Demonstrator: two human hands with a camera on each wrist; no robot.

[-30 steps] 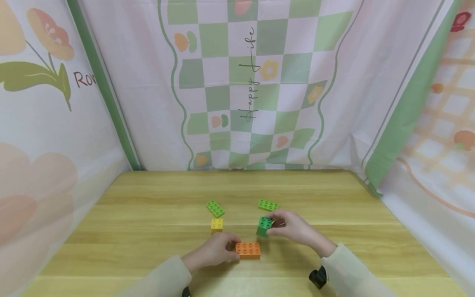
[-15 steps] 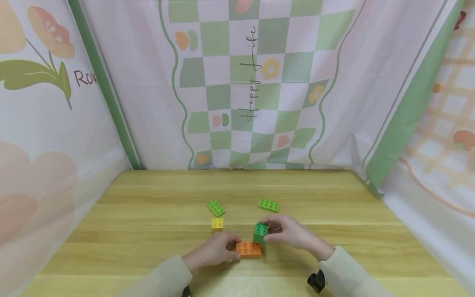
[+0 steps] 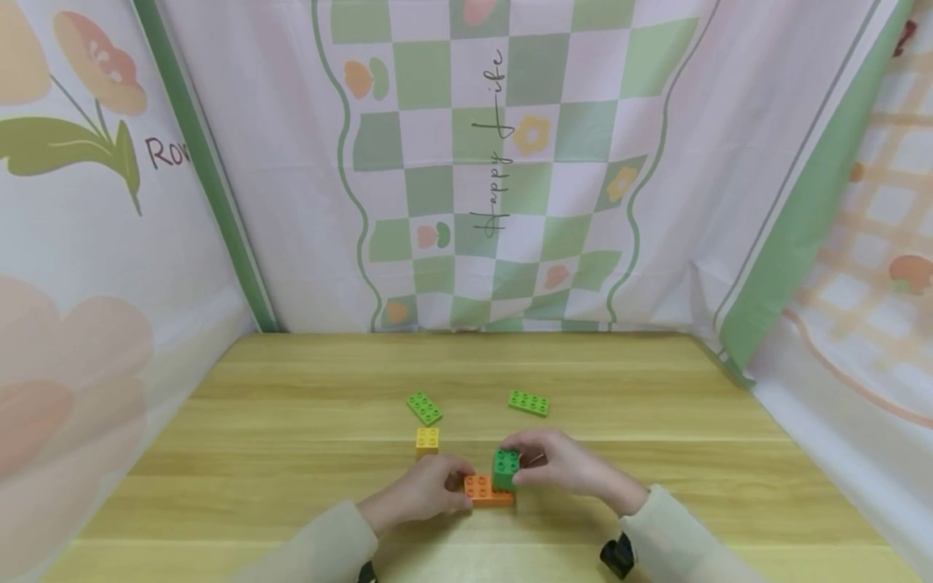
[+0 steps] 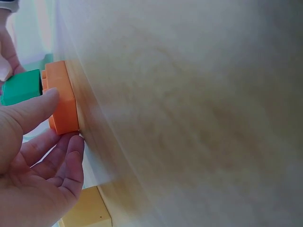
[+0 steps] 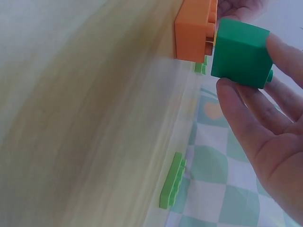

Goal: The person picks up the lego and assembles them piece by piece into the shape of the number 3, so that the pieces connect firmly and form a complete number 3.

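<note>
My left hand (image 3: 426,488) grips the left end of an orange building brick (image 3: 479,490), which lies flat on the table. In the left wrist view the thumb presses one side of the orange brick (image 4: 64,106) and the fingers curl under its near end. My right hand (image 3: 564,464) pinches a dark green brick (image 3: 505,468) over the right half of the orange one. The right wrist view shows the green brick (image 5: 241,53) right at the orange brick's studs, which still show beside it; whether it is pressed down on them I cannot tell.
A yellow brick (image 3: 427,441) stands just behind my left hand. Farther back lie two thin light green plates, a left plate (image 3: 424,408) and a right plate (image 3: 528,402). Patterned cloth (image 3: 291,202) hangs round the back and sides of the wooden table (image 3: 291,437).
My right hand has brought the green brick left and toward me, from beyond the orange brick to over its right half. The left hand and the orange brick have stayed in place.
</note>
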